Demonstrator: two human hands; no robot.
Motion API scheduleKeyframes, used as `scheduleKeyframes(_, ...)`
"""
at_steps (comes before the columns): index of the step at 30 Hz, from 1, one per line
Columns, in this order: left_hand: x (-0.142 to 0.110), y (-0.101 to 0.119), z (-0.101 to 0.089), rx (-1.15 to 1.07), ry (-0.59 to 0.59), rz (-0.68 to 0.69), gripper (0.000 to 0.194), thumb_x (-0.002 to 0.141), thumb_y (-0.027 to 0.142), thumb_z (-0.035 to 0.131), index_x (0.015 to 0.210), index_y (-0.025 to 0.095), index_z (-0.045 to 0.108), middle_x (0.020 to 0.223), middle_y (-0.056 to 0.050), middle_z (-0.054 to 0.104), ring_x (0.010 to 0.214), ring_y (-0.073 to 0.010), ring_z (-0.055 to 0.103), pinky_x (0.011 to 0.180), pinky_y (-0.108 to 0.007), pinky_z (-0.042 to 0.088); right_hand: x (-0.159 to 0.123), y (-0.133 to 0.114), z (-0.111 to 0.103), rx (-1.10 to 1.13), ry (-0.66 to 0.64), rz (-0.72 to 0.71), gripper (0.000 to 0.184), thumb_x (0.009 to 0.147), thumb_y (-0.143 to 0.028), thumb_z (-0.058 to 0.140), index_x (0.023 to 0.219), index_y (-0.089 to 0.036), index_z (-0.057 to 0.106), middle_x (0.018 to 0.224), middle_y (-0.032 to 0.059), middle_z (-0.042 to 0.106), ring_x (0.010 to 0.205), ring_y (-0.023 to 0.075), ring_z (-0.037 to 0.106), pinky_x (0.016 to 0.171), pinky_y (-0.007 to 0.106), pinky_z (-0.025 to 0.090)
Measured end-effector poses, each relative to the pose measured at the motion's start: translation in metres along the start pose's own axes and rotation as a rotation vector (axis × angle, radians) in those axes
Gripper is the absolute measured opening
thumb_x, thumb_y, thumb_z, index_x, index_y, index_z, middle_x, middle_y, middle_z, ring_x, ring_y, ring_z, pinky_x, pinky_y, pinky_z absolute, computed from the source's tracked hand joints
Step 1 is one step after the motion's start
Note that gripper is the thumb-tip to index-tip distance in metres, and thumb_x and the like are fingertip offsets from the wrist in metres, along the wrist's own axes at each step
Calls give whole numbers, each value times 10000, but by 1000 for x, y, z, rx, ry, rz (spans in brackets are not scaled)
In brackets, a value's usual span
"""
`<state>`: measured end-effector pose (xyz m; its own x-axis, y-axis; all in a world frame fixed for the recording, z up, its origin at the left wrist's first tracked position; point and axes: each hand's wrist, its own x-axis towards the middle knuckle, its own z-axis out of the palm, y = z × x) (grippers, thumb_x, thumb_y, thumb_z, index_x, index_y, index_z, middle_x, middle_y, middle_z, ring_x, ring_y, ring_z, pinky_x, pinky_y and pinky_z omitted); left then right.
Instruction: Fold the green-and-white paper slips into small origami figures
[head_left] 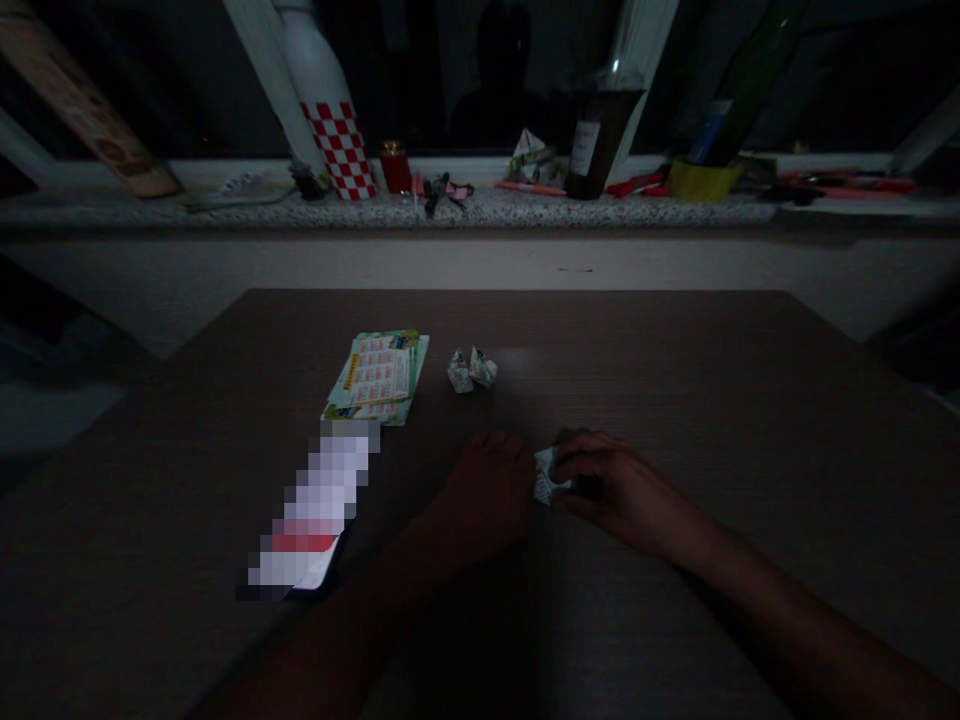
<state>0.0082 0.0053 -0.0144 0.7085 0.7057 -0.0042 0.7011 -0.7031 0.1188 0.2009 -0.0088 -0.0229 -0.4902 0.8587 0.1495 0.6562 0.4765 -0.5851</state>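
Note:
On the dark wooden table (675, 380) my two hands meet around a small folded piece of printed paper (546, 476). My right hand (619, 487) pinches it from the right with curled fingers. My left hand (491, 490) is curled against its left side, fingers tucked and touching it. Two small folded paper pieces (471, 369) lie side by side further back on the table. A stack of printed green and white paper sheets (379, 376) lies to their left.
A phone with a lit, blurred screen (311, 512) lies at the left of my left forearm. Beyond the table a stone windowsill (225, 212) carries a red-and-white checked bottle (330, 110), a dark bottle (596, 140), a yellow tape roll (703, 180) and small clutter. The room is dim.

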Motion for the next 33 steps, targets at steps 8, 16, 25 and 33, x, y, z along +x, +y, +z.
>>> scheduleKeyframes(8,6,0,3,15,-20,8,144,854,185,464,872,128,595,893,-107,616,870,-260,568,799,-411,424,0,-3,-1,4,6,-5,77,764,-189,698,837,-213,697,943,50,656,931,211,603,842,372,462)
scheduleKeyframes(16,3,-5,-1,-27,15,-15,244,917,248,400,866,131,608,872,-95,625,848,-245,567,776,-396,423,2,-3,0,-18,-9,9,112,735,-169,721,836,-202,686,928,50,654,924,215,597,844,365,462)
scheduleKeyframes(25,-6,-16,-1,-151,41,-24,205,921,277,428,888,160,593,933,-63,573,917,-219,506,797,-368,389,0,-1,1,-7,-8,23,134,733,-175,725,856,-210,687,952,47,649,933,218,592,854,380,460)
scheduleKeyframes(33,4,-7,-1,-36,-3,-24,225,916,238,408,885,128,602,921,-103,608,892,-240,532,805,-399,398,-1,-3,0,-2,-5,11,140,733,-150,707,855,-213,679,963,51,646,933,217,596,860,380,461)
